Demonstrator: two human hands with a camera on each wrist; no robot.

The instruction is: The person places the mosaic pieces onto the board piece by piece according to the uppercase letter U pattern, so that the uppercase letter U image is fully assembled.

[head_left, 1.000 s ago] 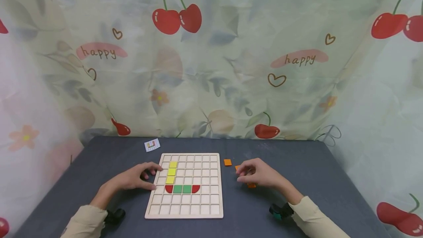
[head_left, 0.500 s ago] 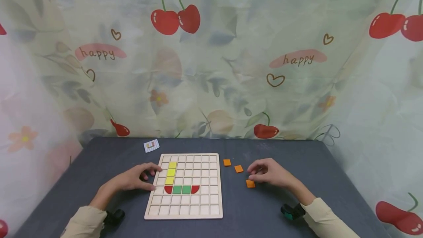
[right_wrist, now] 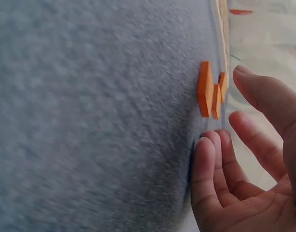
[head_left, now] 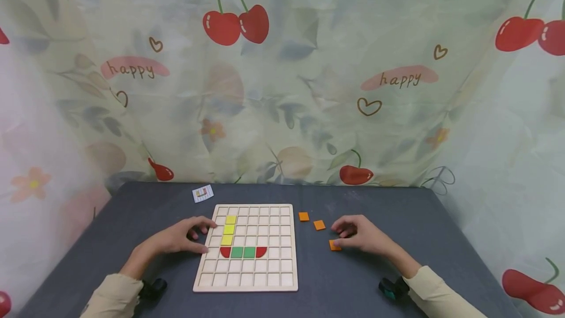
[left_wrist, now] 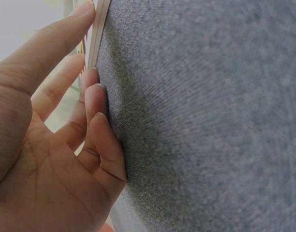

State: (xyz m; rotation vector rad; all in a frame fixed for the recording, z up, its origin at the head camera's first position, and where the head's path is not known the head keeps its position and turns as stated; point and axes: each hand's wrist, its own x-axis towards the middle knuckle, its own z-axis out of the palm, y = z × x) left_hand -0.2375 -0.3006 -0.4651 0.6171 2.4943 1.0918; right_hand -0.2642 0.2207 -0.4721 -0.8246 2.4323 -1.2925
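In the head view a pale wooden grid board [head_left: 245, 287] lies on the dark cloth. It bears a column of yellow square tiles [head_left: 229, 229], two green squares [head_left: 243, 252] and a red rounded-corner piece [head_left: 261, 252] at each end of the green pair. My left hand [head_left: 183, 237] rests thumb and fingertips on the board's left edge, fingers loosely bent. To the right, my right hand [head_left: 364, 234] hovers by the nearest orange square tile [head_left: 334, 246], thumb over its edge. Its fingers are relaxed around nothing; the right wrist view shows a gap between thumb and tiles [right_wrist: 204, 89].
Two more orange tiles, one farther off [head_left: 303, 216] and one in between [head_left: 319, 225], lie right of the board. A small printed card [head_left: 203, 193] sits beyond its upper left corner. Patterned curtain [head_left: 282, 87] hangs behind and at both sides of the table.
My right hand has moved right, away from the middle orange tile, then dipped slightly toward the nearest one. All three orange tiles now show. The left hand stays on the board edge.
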